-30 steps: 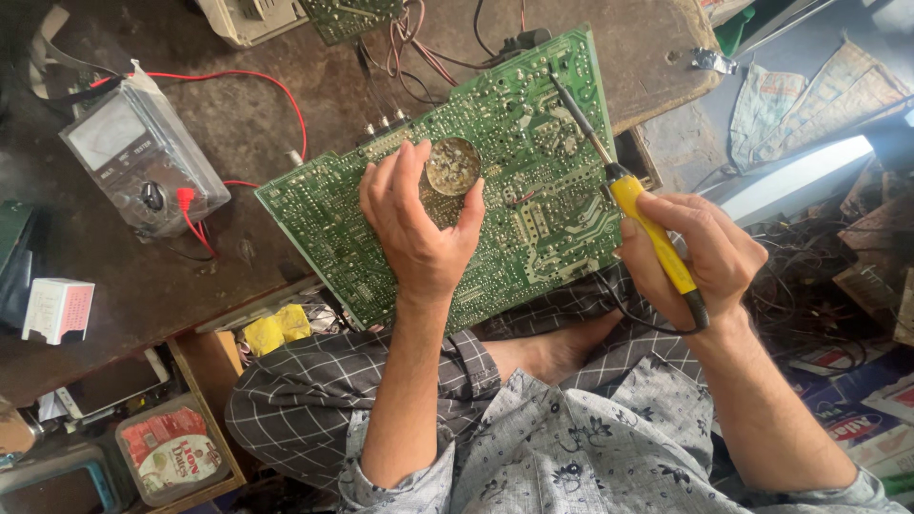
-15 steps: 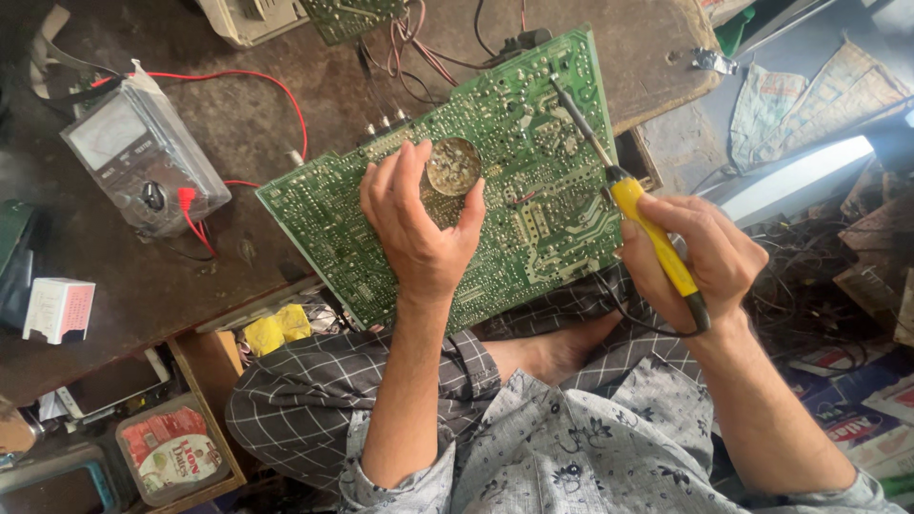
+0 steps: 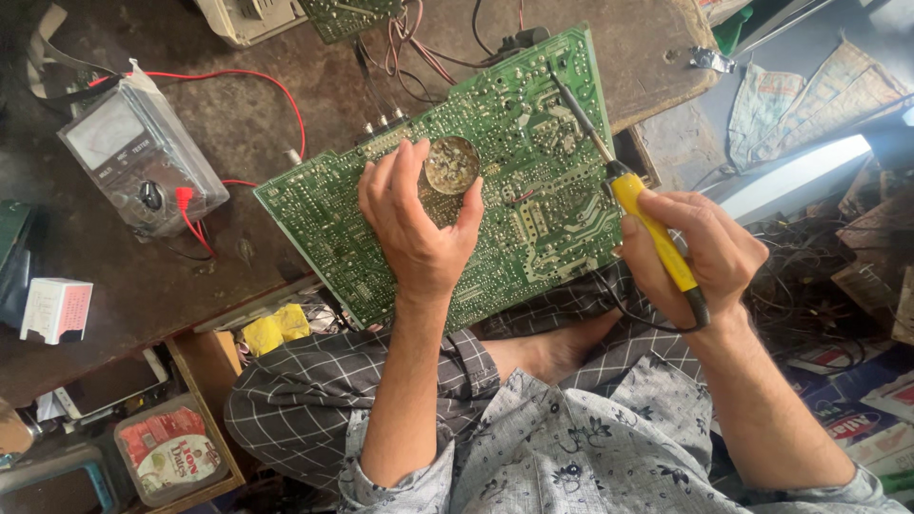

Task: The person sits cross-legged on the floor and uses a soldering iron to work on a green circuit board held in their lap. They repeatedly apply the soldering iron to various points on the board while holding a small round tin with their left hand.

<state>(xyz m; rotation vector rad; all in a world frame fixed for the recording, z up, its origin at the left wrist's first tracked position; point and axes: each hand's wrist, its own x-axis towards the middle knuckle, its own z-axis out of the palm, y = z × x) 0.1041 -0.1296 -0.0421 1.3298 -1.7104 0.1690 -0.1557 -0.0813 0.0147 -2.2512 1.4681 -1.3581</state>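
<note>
Circuit board (image 3: 533,190), large and green, lies solder side up across your lap and leans its far edge on the dark workbench (image 3: 238,124), tilted so its long side runs from lower left to upper right. In the only view, from your head, look first at the holders: a small round tin (image 3: 451,164) of crusted, greyish-brown paste sits on the board near its middle, and down at lower left an open wooden compartment (image 3: 205,371) holds a clear plastic tub (image 3: 171,449) with a red-printed packet inside it; just beside that compartment lies a yellow cloth (image 3: 274,328). The board's face is crowded with pale traces and silvery solder dots, and red and dark wires leave its far edge. Your left hand (image 3: 414,228) rests palm down on the board, fingers loosely curled around the tin, the thumb on its right and the fingertips on its left. Your right hand (image 3: 700,252) is closed around the yellow handle of a soldering iron (image 3: 628,186), held like a pen, its thin metal shaft slanting up and left over the board's right part; whether the tip touches the board you cannot tell. A grey meter (image 3: 143,157) with red leads sits well apart at left on the bench.
</note>
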